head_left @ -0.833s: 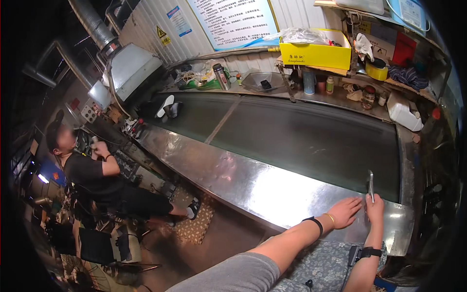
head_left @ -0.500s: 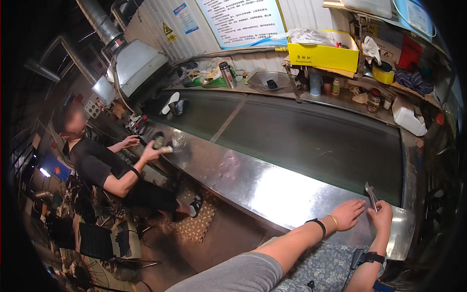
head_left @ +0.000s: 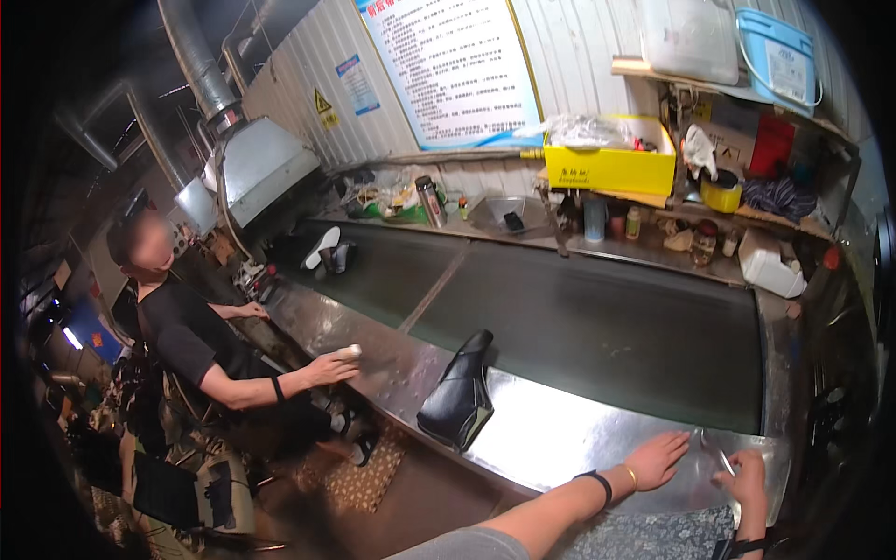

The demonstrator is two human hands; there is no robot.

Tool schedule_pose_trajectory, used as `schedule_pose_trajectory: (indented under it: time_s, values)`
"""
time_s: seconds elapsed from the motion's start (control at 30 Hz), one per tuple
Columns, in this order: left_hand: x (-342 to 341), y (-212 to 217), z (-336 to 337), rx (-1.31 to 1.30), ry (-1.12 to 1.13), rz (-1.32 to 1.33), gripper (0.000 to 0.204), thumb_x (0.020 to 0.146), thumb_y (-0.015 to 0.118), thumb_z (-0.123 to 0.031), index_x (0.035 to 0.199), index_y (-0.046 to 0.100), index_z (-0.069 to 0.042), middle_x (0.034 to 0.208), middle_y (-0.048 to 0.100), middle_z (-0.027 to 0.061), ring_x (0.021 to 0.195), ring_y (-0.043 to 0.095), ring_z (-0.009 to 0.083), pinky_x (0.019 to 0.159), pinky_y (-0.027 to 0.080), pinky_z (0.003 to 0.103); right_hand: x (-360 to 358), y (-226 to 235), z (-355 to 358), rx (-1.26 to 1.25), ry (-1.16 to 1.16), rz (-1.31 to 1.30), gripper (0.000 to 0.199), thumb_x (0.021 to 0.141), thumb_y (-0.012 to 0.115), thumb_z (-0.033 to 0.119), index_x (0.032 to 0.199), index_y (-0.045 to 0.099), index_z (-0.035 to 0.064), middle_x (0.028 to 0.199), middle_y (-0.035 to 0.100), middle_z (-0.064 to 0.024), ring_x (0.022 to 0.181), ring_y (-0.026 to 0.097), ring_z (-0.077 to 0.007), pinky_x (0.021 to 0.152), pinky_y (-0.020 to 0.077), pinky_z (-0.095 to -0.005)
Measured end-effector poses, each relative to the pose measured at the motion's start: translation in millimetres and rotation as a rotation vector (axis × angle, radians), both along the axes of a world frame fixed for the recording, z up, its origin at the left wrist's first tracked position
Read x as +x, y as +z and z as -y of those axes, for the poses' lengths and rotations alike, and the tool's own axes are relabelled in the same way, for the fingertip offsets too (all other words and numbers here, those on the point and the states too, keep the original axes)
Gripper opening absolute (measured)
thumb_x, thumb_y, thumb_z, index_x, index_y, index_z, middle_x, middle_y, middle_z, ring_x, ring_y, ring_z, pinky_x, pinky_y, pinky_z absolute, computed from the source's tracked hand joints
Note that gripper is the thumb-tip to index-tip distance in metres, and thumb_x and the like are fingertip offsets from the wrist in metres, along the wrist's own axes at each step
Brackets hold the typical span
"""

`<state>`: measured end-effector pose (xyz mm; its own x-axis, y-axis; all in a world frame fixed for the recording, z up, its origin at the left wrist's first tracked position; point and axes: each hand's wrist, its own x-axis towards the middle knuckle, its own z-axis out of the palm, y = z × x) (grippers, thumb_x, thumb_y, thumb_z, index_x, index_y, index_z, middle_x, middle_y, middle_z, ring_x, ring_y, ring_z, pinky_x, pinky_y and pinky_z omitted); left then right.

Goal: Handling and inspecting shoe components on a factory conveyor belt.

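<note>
My left hand lies palm down on the bare metal ledge, its fingers stretched out and nothing in them. Just to its right, my right hand is closed round a pair of metal pliers, their head pointing away from me over the ledge. Farther left on the ledge lies a black leather boot, apart from both hands, its narrow end reaching over the dark conveyor belt.
On the left a co-worker stands at the ledge with a small pale thing in one hand. A white sole and a dark shoe part lie on the belt's far end. Behind stand a flask, a yellow box and a white jug.
The black boot has come onto the ledge from the co-worker's side. The co-worker's arm has reached farther out. My view has shifted; my right hand's pliers now tilt lower over the ledge.
</note>
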<state>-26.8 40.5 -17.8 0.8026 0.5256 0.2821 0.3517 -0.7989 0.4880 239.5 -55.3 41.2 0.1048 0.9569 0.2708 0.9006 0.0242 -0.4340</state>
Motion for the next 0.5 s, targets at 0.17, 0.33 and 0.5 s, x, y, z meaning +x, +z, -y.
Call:
schedule_pose_trajectory:
  time_s: [0.17, 0.33, 0.5]
  values:
    - [5, 11, -2, -0.074, -0.006, 0.042, 0.057, 0.084, 0.059, -0.021, 0.133, 0.05, 0.006, 0.149, 0.04, 0.022, 0.136, 0.039, 0.0366, 0.115, 0.031, 0.043, 14, -19, 23, -0.151, -0.024, -0.011, 0.04, 0.052, 0.086, 0.011, 0.083, 0.063, 0.0015, 0.096, 0.06, -0.0177, 0.095, 0.056, -0.0382, 0.083, 0.0468, -0.0429]
    - [2, 6, -14, 0.01, -0.013, 0.054, 0.056, 0.085, 0.059, -0.023, 0.132, 0.051, 0.005, 0.149, 0.04, 0.0217, 0.136, 0.039, 0.0357, 0.115, 0.032, 0.043, 8, -15, 50, -0.049, -0.101, 0.046, 0.031, 0.065, 0.079, 0.006, 0.091, 0.064, -0.0006, 0.122, 0.057, -0.0239, 0.112, 0.053, -0.0404, 0.096, 0.0443, -0.045]
    - [2, 7, -2, -0.044, -0.013, 0.065, 0.057, 0.087, 0.058, -0.025, 0.135, 0.049, 0.004, 0.149, 0.039, 0.021, 0.138, 0.038, 0.0354, 0.116, 0.031, 0.043, -47, 64, 110, -0.345, -0.226, -0.634, 0.023, 0.077, 0.07, 0.004, 0.098, 0.064, -0.002, 0.115, 0.064, -0.0179, 0.109, 0.06, -0.0289, 0.098, 0.0446, -0.0367]
